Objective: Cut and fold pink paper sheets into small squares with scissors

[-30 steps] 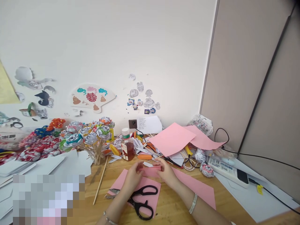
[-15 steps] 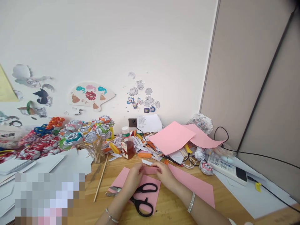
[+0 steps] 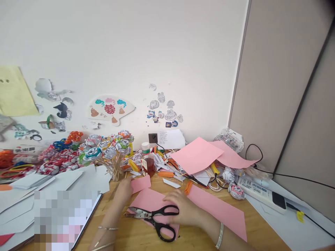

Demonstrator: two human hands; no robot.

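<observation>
My left hand [image 3: 124, 191] pinches the left end of a small pink paper strip [image 3: 141, 183], at the left of the workspace. My right hand [image 3: 183, 207] is at the black-handled scissors [image 3: 157, 216], fingers above the upper handle loop and thumb below it, spread apart rather than wrapped round. The scissors lie with their blades to the left, across a pink sheet [image 3: 149, 198] on the wooden table [image 3: 141, 242]. A longer pink sheet [image 3: 220, 214] lies to the right of my right hand. A small white paper piece [image 3: 171, 183] rests beyond the hands.
Paper flowers on sticks [image 3: 104, 148] and a glue bottle [image 3: 148, 164] stand at the back. Paper scraps and more pink sheets [image 3: 196, 155] are heaped there. White papers [image 3: 60, 181] and a blurred-out screen [image 3: 86, 223] lie left. A power strip [image 3: 261, 193] with cables sits right.
My hands have parted. The left has carried the small pink strip left, and the right has let go of it and come down to the scissors. The view has turned slightly left.
</observation>
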